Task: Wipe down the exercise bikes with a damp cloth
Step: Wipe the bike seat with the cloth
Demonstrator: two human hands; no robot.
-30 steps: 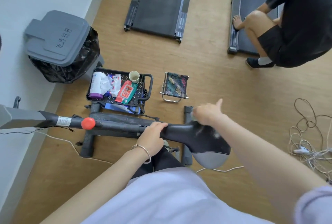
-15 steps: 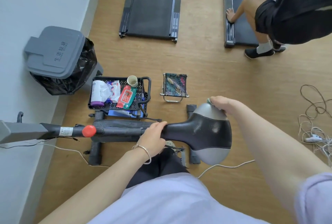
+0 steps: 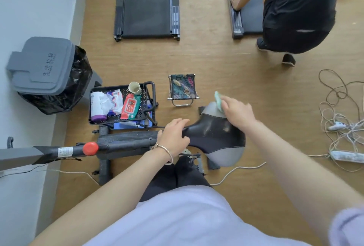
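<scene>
1. There is one bike [image 3: 126,143] with one seat [image 3: 214,137], and one cloth [image 3: 218,100].
2. Two treadmills lie on the floor beyond, one in the middle [image 3: 146,3] and one to the right [image 3: 248,9].
3. One bin [image 3: 41,64], one cart [image 3: 110,121] and one stool [image 3: 183,87] stand near the bike.
4. One other person [image 3: 299,9] crouches at the right treadmill.
5. The left hand [image 3: 173,137] grips the seat's narrow nose, fingers curled over it.
6. The right hand [image 3: 238,113] holds the pale green cloth with bent fingers, pressing it on the seat's grey far edge.
</scene>
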